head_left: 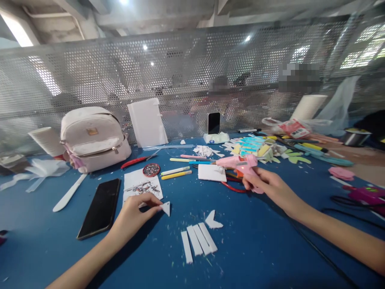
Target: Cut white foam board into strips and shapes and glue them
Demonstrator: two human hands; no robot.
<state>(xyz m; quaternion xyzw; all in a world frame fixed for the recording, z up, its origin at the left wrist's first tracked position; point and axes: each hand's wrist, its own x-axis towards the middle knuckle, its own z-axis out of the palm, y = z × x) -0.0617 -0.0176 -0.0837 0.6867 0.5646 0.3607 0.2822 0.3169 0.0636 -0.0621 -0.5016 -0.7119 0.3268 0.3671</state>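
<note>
My left hand pinches a small white foam triangle just above the blue table. My right hand is closed round the grip of a pink glue gun, whose nozzle points left over a white foam square. Several white foam strips lie side by side in front of me, with a notched white foam scrap just behind them. A white card strewn with tiny beads lies behind my left hand.
A black phone lies left of my hand. A white backpack, red pliers, glue sticks, coloured foam scraps and an upright phone stand further back. A perforated metal screen bounds the table; people sit behind it.
</note>
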